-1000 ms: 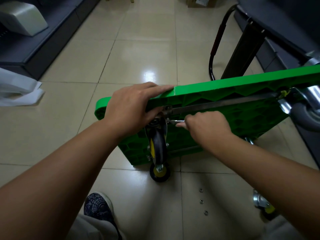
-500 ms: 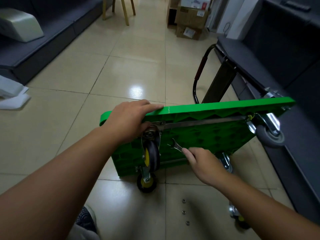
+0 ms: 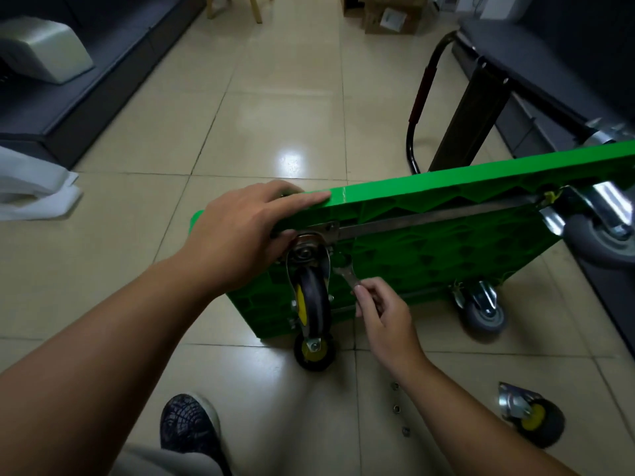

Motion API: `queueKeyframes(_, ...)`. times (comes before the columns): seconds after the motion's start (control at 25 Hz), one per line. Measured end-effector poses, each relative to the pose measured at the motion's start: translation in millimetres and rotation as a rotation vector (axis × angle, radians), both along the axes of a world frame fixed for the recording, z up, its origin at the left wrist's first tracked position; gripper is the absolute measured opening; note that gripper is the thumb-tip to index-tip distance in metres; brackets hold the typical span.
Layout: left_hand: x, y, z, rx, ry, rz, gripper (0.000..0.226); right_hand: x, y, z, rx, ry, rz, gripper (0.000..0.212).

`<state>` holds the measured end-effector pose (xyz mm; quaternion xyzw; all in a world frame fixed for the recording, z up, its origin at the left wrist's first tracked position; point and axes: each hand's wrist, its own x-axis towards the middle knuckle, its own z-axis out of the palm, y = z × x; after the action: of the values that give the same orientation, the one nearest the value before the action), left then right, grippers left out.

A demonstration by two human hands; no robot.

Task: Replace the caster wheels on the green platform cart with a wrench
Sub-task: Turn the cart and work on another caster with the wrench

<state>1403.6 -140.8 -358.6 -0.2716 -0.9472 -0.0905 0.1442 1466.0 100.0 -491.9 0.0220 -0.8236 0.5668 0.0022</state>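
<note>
Head view: the right hand (image 3: 381, 317) pinches the wrench (image 3: 348, 274) by its handle, the open end up beside the black-and-yellow caster (image 3: 311, 300). Meanwhile the left hand (image 3: 237, 235) grips the top edge of the green platform cart (image 3: 446, 255) (fingers flat above, thumb beneath), which stands on its side on the tiled floor (image 3: 275, 115). One loose caster (image 3: 531, 417) lies near.

Storeroom-like: tiled floor (image 3: 275, 115), cardboard boxes (image 3: 388, 15), dark benches (image 3: 113, 63).
</note>
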Motion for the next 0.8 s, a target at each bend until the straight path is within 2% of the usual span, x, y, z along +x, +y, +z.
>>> queueKeyframes(0.28,2,2,5,0.032,-0.009,0.019,0.065,-20,-17,-15,-0.097,0.053,-0.012,0.015)
queueKeyframes(0.52,4,3,5,0.045,0.003,0.039,0.064,-35,-19,-29,-0.142,-0.001,-0.017,0.019)
queueKeyframes(0.68,5,2,5,0.031,0.004,0.043,0.064,-42,-17,-31,-0.063,0.001,0.045,0.024)
queueKeyframes(0.8,5,3,6,0.032,-0.012,0.041,0.065,-50,-4,-22,0.075,0.049,0.118,0.026)
